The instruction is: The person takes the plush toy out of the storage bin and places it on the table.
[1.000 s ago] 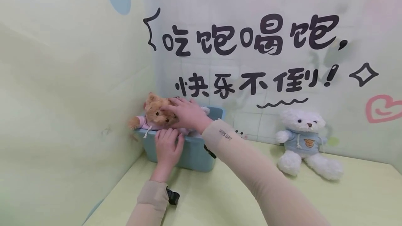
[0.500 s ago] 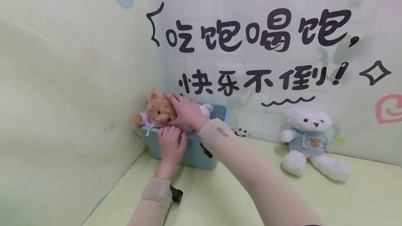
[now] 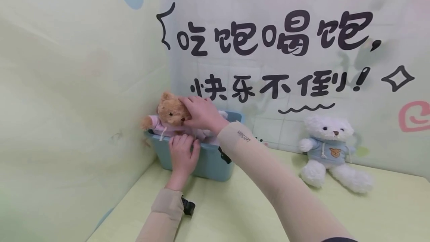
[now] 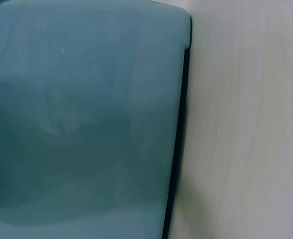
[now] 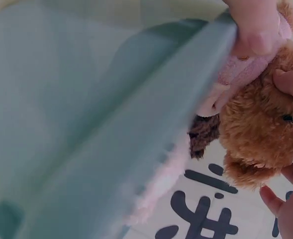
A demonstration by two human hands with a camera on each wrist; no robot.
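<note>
A brown teddy bear in a pink hoodie sits half inside a blue bin, one arm hanging over the left end. My right hand holds its head, fingers over the top and thumb by the muzzle, as the right wrist view also shows on the furry head. With fingers over the front rim, my left hand grips the bin; its thumb appears at the rim from the right wrist. The bear's lower body is hidden in the bin. Mostly the bin's smooth wall fills the left wrist view.
Dark brown fur and pink fuzzy plush show beyond the bin's rim. To the right, a white teddy bear in a blue hoodie sits on the pale table against the back wall. The left wall stands close beside the bin.
The brown bear's head has tilted more upright and risen slightly under my right hand, showing more of the pink hoodie. My left hand stays on the rim. The head view has shifted a little.
</note>
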